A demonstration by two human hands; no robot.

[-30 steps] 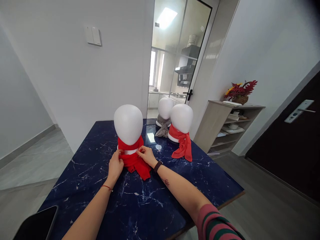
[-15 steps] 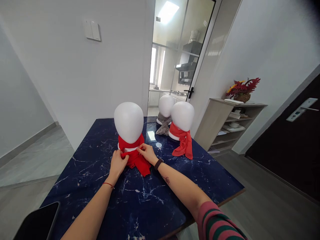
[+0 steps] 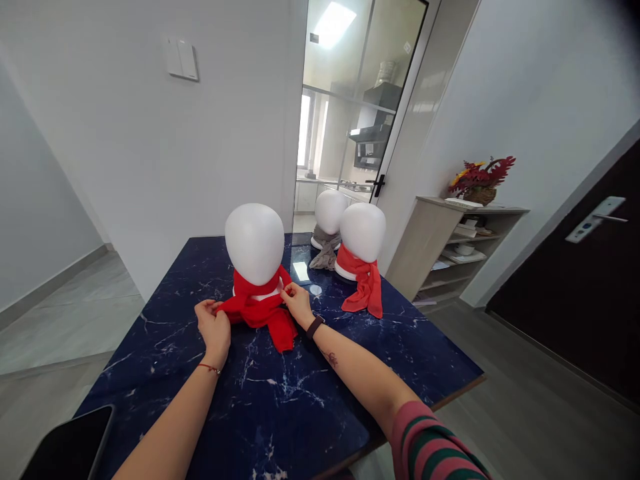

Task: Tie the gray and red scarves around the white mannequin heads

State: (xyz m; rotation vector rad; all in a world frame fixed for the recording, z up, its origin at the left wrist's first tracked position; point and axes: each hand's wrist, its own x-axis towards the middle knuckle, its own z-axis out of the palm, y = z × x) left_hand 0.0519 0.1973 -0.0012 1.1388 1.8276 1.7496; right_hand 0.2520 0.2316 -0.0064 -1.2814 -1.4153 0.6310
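Observation:
A white mannequin head (image 3: 255, 241) stands on the dark blue marbled table (image 3: 280, 417). Around its neck runs a bright red scarf (image 3: 257, 311), one end hanging down in front onto the tabletop. My left hand (image 3: 214, 327) is closed on a part of the scarf, stretched out to the left of the neck. On the right side of the neck, my right hand (image 3: 298, 303) pinches the scarf between thumb and fingers. White of the mannequin's base shows between folds of the cloth.
Two more mannequin heads stand behind to the right: one wears a coral-red scarf (image 3: 369, 287), the other a grey scarf (image 3: 326, 250). A phone (image 3: 70, 443) lies at the near left. A glass door (image 3: 345, 100) and a shelf unit (image 3: 445, 240) are beyond the table.
My left hand has moved left, away from the neck, drawing a part of the red scarf out with it. My right hand stays near the right side of the neck.

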